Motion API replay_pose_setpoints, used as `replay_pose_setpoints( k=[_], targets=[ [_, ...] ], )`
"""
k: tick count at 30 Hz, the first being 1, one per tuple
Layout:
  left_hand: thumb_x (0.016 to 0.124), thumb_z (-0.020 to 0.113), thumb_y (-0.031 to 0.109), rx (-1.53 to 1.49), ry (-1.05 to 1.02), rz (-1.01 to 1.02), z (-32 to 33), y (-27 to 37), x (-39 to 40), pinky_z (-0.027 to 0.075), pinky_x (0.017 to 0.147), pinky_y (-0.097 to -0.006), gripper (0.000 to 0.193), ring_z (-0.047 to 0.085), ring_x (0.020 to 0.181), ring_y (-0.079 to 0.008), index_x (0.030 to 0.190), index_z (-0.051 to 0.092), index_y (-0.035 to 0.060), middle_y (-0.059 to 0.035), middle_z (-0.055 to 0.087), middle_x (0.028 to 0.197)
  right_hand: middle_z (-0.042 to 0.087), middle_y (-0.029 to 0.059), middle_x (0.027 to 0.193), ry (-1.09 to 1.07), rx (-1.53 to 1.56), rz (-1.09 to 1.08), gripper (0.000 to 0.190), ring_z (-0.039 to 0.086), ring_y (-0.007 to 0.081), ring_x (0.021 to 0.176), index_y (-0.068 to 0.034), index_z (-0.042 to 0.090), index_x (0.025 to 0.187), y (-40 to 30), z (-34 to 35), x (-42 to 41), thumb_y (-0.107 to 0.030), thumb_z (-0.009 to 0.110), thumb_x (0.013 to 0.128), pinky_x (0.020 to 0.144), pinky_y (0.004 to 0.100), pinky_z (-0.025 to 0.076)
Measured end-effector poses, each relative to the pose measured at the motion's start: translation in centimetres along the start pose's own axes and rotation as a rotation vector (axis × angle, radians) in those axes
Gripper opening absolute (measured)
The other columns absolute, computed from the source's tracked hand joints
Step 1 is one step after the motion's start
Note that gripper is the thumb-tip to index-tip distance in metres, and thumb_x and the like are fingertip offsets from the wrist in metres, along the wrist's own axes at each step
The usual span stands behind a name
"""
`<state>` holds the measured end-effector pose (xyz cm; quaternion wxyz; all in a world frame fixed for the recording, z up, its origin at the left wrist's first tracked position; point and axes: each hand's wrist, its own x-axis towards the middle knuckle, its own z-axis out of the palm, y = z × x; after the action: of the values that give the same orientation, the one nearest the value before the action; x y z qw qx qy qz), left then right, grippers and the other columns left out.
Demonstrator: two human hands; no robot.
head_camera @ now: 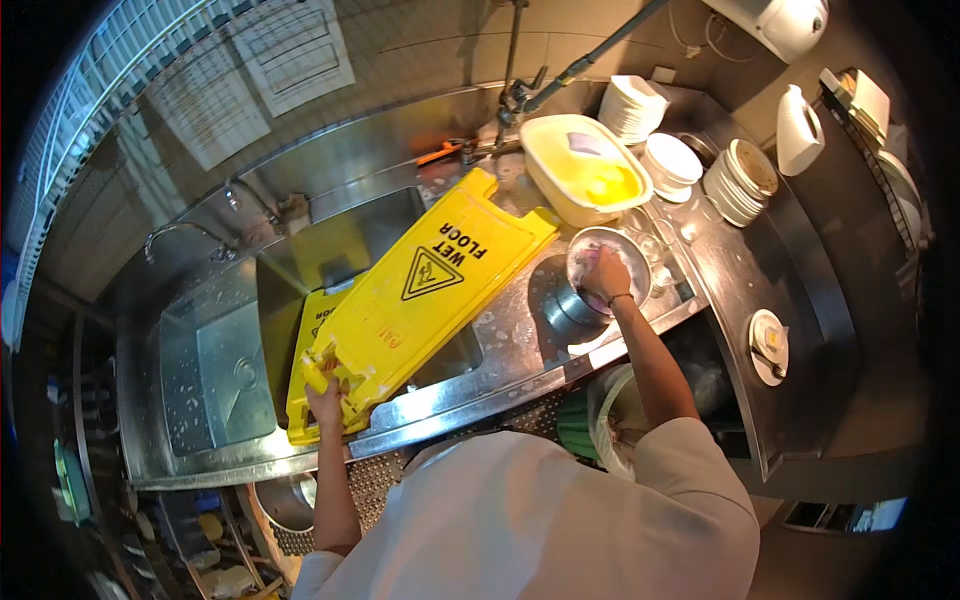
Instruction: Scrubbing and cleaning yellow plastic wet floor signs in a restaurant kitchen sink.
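Note:
My left hand [326, 405] grips the lower end of a yellow plastic wet-floor sign [420, 281], which slants across the sink basin and the steel drainboard. The sign's second panel [311, 319] reaches down into the basin beneath it. My right hand [609, 276] dips into a round metal pot [637, 259] of suds on the drainboard. A pink pad or cloth [589, 259] shows at its fingers, partly hidden by hand and foam. Just behind the pot stands a cream plastic tub [547, 187] with yellow contents.
Stacked white dishes [634, 112] and soiled plates [739, 184] stand at the back right. Clear glasses [656, 251] sit right of the pot. Faucets [217, 251] arch over the left basins. A lined green bin [577, 427] stands below the counter edge [517, 394].

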<state>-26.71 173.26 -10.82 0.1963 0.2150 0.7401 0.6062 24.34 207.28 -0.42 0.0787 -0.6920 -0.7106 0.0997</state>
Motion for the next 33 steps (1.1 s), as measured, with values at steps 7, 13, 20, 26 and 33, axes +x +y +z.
replay_pose_setpoints(
  k=[7, 13, 20, 26, 33],
  targets=[
    [0.085, 0.067, 0.007, -0.023, -0.059, -0.122, 0.4, 0.2, 0.5, 0.05, 0.062, -0.0297, 0.049, 0.062, 0.076, -0.0173, 0.127, 0.044, -0.0017, -0.0108, 0.063, 0.103, 0.066, 0.0262, 0.107, 0.098, 0.281, -0.458, 0.055, 0.062, 0.0386, 0.109, -0.003, 0.054, 0.129, 7.0, -2.9, 3.4, -0.016, 0.062, 0.075, 0.089, 0.0423, 0.05],
    [0.086, 0.065, 0.006, -0.031, -0.07, -0.136, 0.6, 0.6, 0.2, 0.046, 0.058, -0.029, 0.042, 0.055, 0.067, -0.0142, 0.122, 0.045, -0.0004, -0.0061, 0.06, 0.089, 0.063, 0.0263, 0.103, -0.215, -0.145, -0.508, 0.065, 0.062, 0.0448, 0.1, -0.015, 0.047, 0.134, 6.5, -0.6, 5.2, -0.019, 0.066, 0.072, 0.089, 0.0451, 0.052],
    [0.084, 0.065, 0.005, -0.027, -0.029, -0.132, 1.1, 1.9, -0.4, 0.046, 0.058, -0.029, 0.043, 0.055, 0.067, -0.0142, 0.122, 0.045, 0.0, -0.0065, 0.06, 0.089, 0.064, 0.018, 0.08, 0.04, -0.128, -0.407, 0.011, 0.066, 0.0367, 0.082, -0.009, 0.065, 0.081, 6.1, -2.5, 3.3, -0.016, 0.064, 0.072, 0.073, 0.0461, 0.053],
    [0.085, 0.064, 0.005, -0.058, -0.09, -0.141, 0.7, 1.6, -0.1, 0.048, 0.066, -0.0316, 0.04, 0.057, 0.075, -0.0171, 0.119, 0.045, 0.0016, -0.0071, 0.06, 0.095, 0.064, 0.0172, 0.082, 0.394, 0.216, -0.333, 0.014, 0.064, 0.0374, 0.079, -0.007, 0.06, 0.086, 1.6, -10.4, 0.3, -0.005, 0.061, 0.073, 0.067, 0.0451, 0.051],
    [0.083, 0.058, -0.001, -0.108, -0.129, -0.044, 0.8, 0.3, 0.6, 0.046, 0.058, -0.0263, 0.044, 0.056, 0.071, -0.0136, 0.123, 0.042, 0.0032, -0.0075, 0.06, 0.097, 0.063, 0.0168, 0.103, -0.187, 0.682, -0.249, 0.048, 0.065, 0.032, 0.091, -0.012, 0.046, 0.133, -13.2, 4.3, -2.6, -0.023, 0.061, 0.088, 0.078, 0.0408, 0.052]
  ],
)
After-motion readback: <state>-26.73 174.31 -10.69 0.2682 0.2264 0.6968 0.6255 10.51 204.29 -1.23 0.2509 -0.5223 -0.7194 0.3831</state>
